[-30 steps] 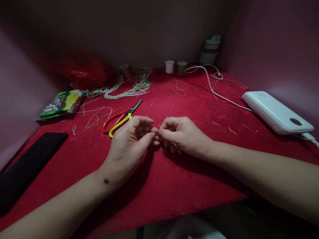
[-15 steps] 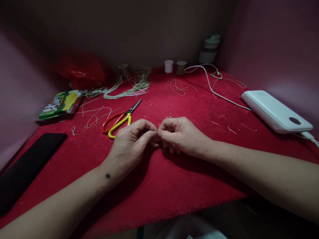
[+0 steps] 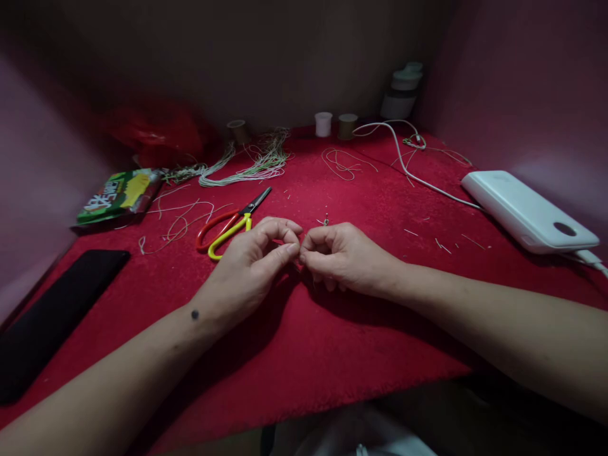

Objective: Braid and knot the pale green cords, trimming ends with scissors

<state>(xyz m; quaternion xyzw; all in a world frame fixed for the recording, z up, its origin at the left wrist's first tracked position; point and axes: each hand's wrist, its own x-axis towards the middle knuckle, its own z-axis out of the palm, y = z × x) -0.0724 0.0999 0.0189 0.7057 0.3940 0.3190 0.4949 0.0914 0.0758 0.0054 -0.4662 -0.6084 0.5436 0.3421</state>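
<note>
Fingertip to fingertip, my left hand (image 3: 256, 256) and my right hand (image 3: 344, 256) meet over the middle of the red cloth. Thumb and forefinger are pinched on each hand. A thin thread (image 3: 297, 269) shows faintly just below the fingertips; most of it is hidden by the fingers. Just beyond my right hand, a small knotted or beaded bit (image 3: 325, 220) stands out, too small to make out. Scissors (image 3: 223, 234) with one red and one yellow handle lie behind my left hand, blades pointing away.
Thread bundles (image 3: 256, 171), loose strands (image 3: 178, 225) and spools (image 3: 323, 125) lie toward the back. A green packet (image 3: 116, 196) and black case (image 3: 66, 316) are left. On the right sit a white power bank (image 3: 527, 212) with a cable (image 3: 413, 177) and a bottle (image 3: 401, 92).
My left hand has shifted slightly up, its fingers lifting and spreading a little away from my right fingertips. My right hand is nearly still. The strand beneath the fingers shows less.
</note>
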